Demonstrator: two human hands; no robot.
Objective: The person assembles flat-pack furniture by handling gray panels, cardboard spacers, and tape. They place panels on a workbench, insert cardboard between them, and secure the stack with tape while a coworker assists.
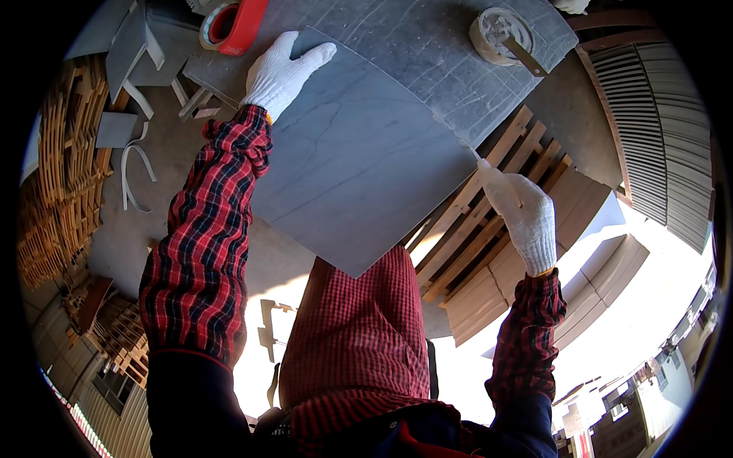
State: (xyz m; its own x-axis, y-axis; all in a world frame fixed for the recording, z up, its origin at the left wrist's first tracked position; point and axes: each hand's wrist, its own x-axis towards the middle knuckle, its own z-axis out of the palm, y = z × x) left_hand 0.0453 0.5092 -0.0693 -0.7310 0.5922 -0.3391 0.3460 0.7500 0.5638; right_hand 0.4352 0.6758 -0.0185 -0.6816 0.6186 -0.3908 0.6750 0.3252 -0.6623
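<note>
A grey, faintly veined square slab (366,153) lies tilted cornerwise on the dark grey worktop (405,46), and its near corner sticks out over my apron. My left hand (279,76), in a white knit glove, rests on the slab's far left part with thumb and fingers spread apart. At the right-hand corner of the slab is my right hand (525,217), gloved too and curled closed. Its foremost fingertip meets the slab's edge, where a thin whitish line runs; what the fingers hold is hidden.
A tub of pale paste (500,34) with a flat scraper (525,57) stands at the far right of the worktop. A red tape dispenser (244,27) sits far left. Wooden pallets (458,221) and stacked cartons (489,294) lie to the right; more stacked pallets (57,168) stand left.
</note>
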